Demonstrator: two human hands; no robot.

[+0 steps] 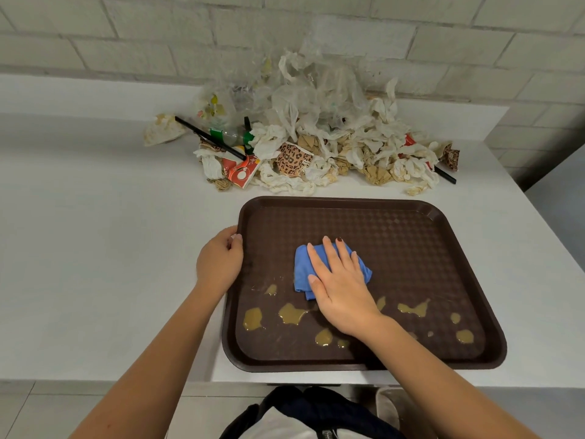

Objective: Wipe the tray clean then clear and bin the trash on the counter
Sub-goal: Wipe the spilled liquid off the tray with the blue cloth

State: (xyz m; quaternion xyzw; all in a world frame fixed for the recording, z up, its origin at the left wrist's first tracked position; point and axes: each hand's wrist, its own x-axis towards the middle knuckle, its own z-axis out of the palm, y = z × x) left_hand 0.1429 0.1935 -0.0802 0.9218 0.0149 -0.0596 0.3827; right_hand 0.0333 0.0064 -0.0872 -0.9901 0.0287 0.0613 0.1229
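Pressing down flat, your right hand (340,289) has its fingers straight and spread on top of the blue cloth (302,264). So it's not gripping anything, just palm and fingers pushing the cloth onto the tray (395,242). The cloth is folded up and sticks out from under your fingers at about 10 o'clock and 3 o'clock.

Your left hand (218,264) is over at 9 o'clock from that, fingers curled round the tray's left rim, so that one's got an actual grip.

The tray is dark brown and sits on the white counter (95,248), with its near edge right by the counter's front edge. The yellowish-brown spills (291,313) run in a loose band across the near half, from roughly 7 o'clock to 4 o'clock of your right hand. One blob is just beside your wrist. The far half of the tray looks free of them.

At 12 o'clock past the tray is the trash pile (316,137), close to the far rim but not touching it. It's crumpled napkins and clear plastic bags (316,83) heaped against the brick wall (126,33). In with them are a leopard-print cup (292,160), a red cup (240,172) and a black straw (209,137) poking out toward 10 o'clock.
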